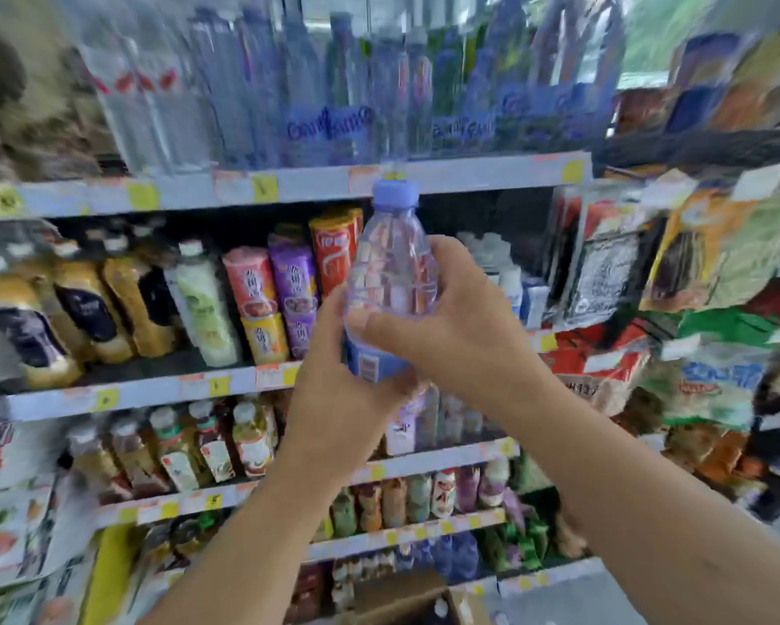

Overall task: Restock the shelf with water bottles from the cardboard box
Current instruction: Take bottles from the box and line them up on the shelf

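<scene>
Head view: fingers of the right hand (451, 327) wrap the water bottle (390, 281) at mid-body, thumb across the front. Left hand (334, 376) closes around its lower labelled part. Both gripping. Bottle is in the air in front of the shelf (325, 184), cap just below the top shelf edge. Long axis near vertical, cap up, tilted slightly. Top row above the shelf edge holds similar bottles, blurred. Cardboard box (406, 597) far below the bottle. Suggest: lift clear of the edge, keep upright, slide into a gap.
</scene>
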